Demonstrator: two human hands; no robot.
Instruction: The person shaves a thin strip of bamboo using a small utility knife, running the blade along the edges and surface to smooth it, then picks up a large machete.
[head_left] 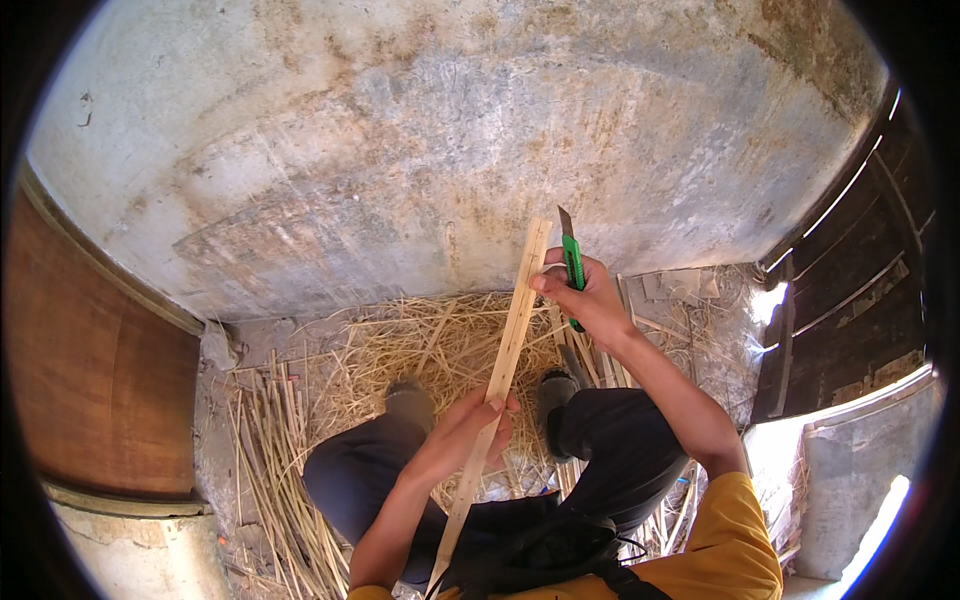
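A long, flat, pale wooden strip (514, 330) with small dark marks along it slants from my lap up toward the wall. My left hand (462, 432) is closed around its middle, thumb on the upper face. Near the strip's far end, my right hand (598, 303) pinches its edge with the thumb. That same hand also holds a green utility knife (573, 262), its blade out and pointing up, beside the strip and apart from it.
Loose straw-like shavings (420, 340) cover the floor between my feet and the stained wall (480, 150). Thin sticks (275, 460) lie in a bundle at the left. A brown wooden panel (100, 350) stands at far left, dark boards (850, 270) at right.
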